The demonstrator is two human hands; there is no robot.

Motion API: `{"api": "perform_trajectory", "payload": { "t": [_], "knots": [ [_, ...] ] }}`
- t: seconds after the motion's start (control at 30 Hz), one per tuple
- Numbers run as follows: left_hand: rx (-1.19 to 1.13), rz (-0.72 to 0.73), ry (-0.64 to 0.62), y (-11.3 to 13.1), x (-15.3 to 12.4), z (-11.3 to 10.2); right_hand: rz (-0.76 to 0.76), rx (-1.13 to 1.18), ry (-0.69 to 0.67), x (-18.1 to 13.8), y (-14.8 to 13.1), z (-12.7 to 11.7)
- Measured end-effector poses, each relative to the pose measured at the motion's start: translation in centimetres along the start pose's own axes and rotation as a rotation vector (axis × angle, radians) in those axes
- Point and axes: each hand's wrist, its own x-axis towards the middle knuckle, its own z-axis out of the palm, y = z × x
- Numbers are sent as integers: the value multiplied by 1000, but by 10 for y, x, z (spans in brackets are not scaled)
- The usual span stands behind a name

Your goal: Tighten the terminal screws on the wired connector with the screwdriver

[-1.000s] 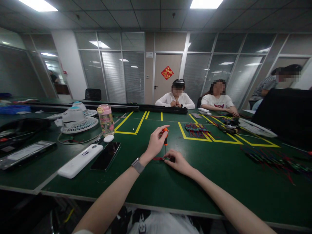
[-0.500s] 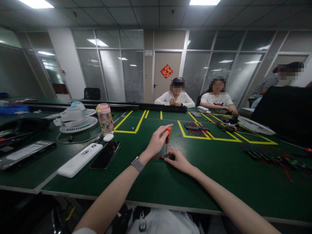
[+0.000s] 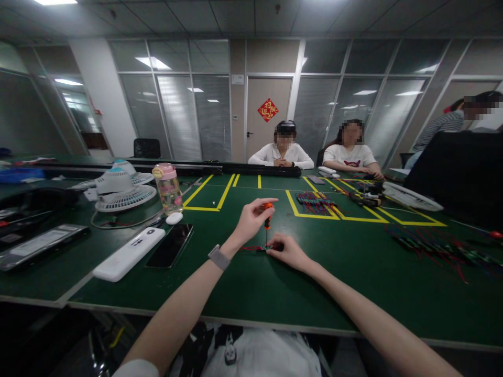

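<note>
My left hand, with a grey watch on its wrist, pinches a small orange-handled screwdriver held upright, tip down. The tip meets a small part with red wires lying on the green table. My right hand rests on the table and presses its closed fingers on that part from the right.
A black phone, a white power bank, a white mouse, a pink-lidded bottle and a desk fan lie to the left. Coloured wire bundles sit in yellow-taped boxes; more wires at right. Two people sit opposite.
The camera has tilted slightly, so everything sits a little higher in view. The screwdriver stays upright on the part, and both hands keep their places.
</note>
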Motion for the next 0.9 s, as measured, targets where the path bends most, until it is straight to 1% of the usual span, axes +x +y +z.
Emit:
{"api": "perform_trajectory", "payload": {
  "t": [0.07, 0.1, 0.13, 0.2, 0.27, 0.3, 0.33, 0.4, 0.43, 0.47, 0.5, 0.6, 0.63, 0.67, 0.7, 0.8, 0.83, 0.87, 0.9],
  "knots": [
    [166, 71, 104, 2, -2, 1, 7, -2, 4, 0, 0, 0],
    [235, 107, 130, 3, -2, 1, 8, -6, 5, 0, 0, 0],
    [258, 128, 124, 4, -3, 2, 9, -11, 6, 0, 0, 0],
    [171, 121, 58, 5, -2, 2, 7, -16, 5, 0, 0, -1],
    [53, 61, -8, 4, -2, 3, 10, -11, 4, 0, -1, -1],
    [40, 48, -1, 4, -2, 3, 13, -7, 3, 1, -1, -1],
    [67, 49, 34, 4, -2, 3, 15, -3, 2, 1, -1, 0],
    [179, 84, 130, 3, -2, 2, 19, 0, -4, 1, -1, 0],
    [215, 99, 157, 3, -2, 1, 20, 0, -8, 1, -1, 0],
    [210, 98, 154, 3, -2, 1, 18, 2, -12, 1, -1, 0],
    [171, 81, 121, 2, -1, 0, 15, 5, -15, 1, -1, 0],
    [-110, -37, -47, 0, 1, 1, 8, 17, -20, 2, -2, -1],
    [-158, -64, -76, -1, 1, 1, 7, 19, -20, 1, -2, -1],
    [-154, -69, -74, -1, 1, 1, 8, 19, -20, 1, -2, -1],
    [-97, -49, -41, 0, 0, 2, 10, 16, -20, 1, -2, -1],
    [210, 73, 122, 4, -3, 1, 13, 6, -19, 1, -3, -1],
    [263, 90, 141, 5, -3, 1, 14, 3, -19, 2, -3, -1],
    [258, 93, 119, 6, -3, 1, 13, 0, -18, 2, -3, -1],
    [198, 91, 87, 6, -3, 1, 10, -1, -18, 2, -4, -1]
  ]
}}
